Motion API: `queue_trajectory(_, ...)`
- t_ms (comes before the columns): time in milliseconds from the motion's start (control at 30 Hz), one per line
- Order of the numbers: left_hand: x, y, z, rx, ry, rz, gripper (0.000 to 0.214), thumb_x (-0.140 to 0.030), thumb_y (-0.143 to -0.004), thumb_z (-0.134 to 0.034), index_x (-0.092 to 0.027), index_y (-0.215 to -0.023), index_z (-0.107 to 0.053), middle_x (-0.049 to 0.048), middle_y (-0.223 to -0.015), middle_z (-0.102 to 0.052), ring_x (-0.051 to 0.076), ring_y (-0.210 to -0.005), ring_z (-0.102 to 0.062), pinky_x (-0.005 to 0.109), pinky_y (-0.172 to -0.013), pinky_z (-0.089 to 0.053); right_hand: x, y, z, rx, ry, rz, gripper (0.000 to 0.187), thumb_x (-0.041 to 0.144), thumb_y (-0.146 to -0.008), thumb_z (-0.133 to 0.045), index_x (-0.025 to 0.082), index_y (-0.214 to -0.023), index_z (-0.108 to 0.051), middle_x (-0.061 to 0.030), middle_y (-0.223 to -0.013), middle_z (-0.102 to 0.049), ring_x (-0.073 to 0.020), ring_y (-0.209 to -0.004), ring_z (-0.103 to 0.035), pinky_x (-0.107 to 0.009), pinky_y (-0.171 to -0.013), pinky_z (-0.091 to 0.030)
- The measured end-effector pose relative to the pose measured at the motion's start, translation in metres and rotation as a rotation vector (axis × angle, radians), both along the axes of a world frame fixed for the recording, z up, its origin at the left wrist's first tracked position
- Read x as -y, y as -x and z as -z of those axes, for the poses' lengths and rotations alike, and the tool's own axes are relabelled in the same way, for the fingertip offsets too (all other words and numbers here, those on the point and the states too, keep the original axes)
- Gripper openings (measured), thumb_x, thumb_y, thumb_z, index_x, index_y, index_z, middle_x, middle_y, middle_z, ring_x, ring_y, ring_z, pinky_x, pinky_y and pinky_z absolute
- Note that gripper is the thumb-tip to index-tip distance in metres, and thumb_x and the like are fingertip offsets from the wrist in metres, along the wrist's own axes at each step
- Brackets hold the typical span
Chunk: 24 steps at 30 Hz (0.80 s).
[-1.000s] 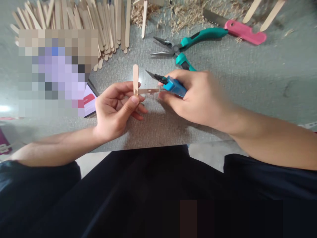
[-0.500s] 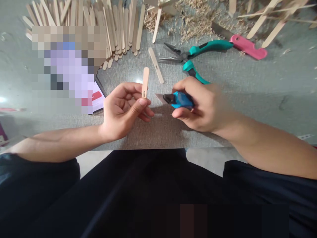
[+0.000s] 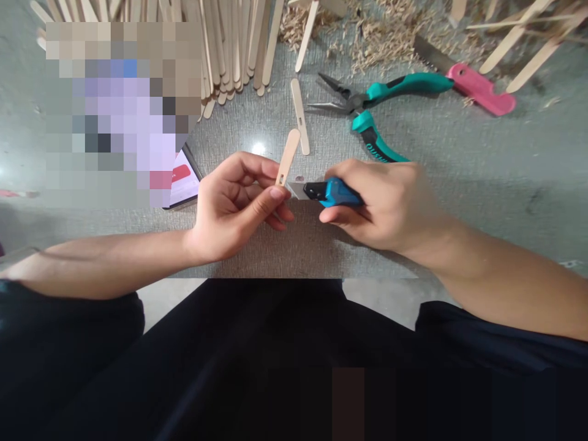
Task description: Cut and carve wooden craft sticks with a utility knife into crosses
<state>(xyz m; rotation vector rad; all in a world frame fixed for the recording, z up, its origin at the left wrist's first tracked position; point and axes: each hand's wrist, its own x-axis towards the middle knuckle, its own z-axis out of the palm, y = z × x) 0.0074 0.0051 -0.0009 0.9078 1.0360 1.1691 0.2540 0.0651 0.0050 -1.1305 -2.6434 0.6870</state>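
My left hand (image 3: pixel 236 205) pinches a short wooden craft stick (image 3: pixel 288 157) between thumb and fingers, with the stick tilted up and to the right. A small slot shows near the stick's lower end. My right hand (image 3: pixel 388 202) is closed round a blue utility knife (image 3: pixel 328 191). Its blade tip points left and touches the stick's lower end by my left thumb. Another slotted stick (image 3: pixel 300 116) lies flat on the grey mat just beyond.
Teal needle-nose pliers (image 3: pixel 367 104) and a pink-handled saw (image 3: pixel 478 89) lie at the back right. A pile of craft sticks (image 3: pixel 234 43) and wood shavings (image 3: pixel 367 30) fill the back. A phone (image 3: pixel 184 177) lies to the left. More sticks sit at the far right.
The second stick, earlier crossed on the held one, now lies on the mat. The knife has moved left until its blade tip meets the held stick, which has tilted to the right.
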Motion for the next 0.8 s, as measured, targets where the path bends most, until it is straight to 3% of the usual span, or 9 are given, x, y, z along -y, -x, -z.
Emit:
queue_trajectory(300,0.0004,-0.0010,-0.0013,0.008,0.027,-0.002,0.041,-0.048,-0.089,-0.094,-0.021,-0.099,-0.065,0.0013,-0.081,-0.078,0.018,-0.062,-0.080,0.024,-0.048,-0.066,0.0011,-0.0016,-0.0028,0.038,0.067,0.021,0.076,0.089,-0.104,-0.033,0.025,-0.115,-0.072,-0.0134,-0.091,-0.079,-0.0333,-0.082,-0.075,-0.045,-0.069,-0.047)
queue_trajectory(800,0.0007,-0.0010,0.0007,-0.007,0.001,-0.024,0.038,-0.046,-0.089,-0.094,-0.020,-0.090,-0.067,0.0020,-0.078,-0.077,0.018,-0.061,-0.080,0.022,-0.043,-0.062,-0.0016,0.0000,-0.0047,0.017,0.020,-0.021,0.081,0.089,-0.105,-0.030,0.021,-0.107,-0.073,-0.0112,-0.084,-0.077,-0.0276,-0.071,-0.069,-0.041,-0.063,-0.040)
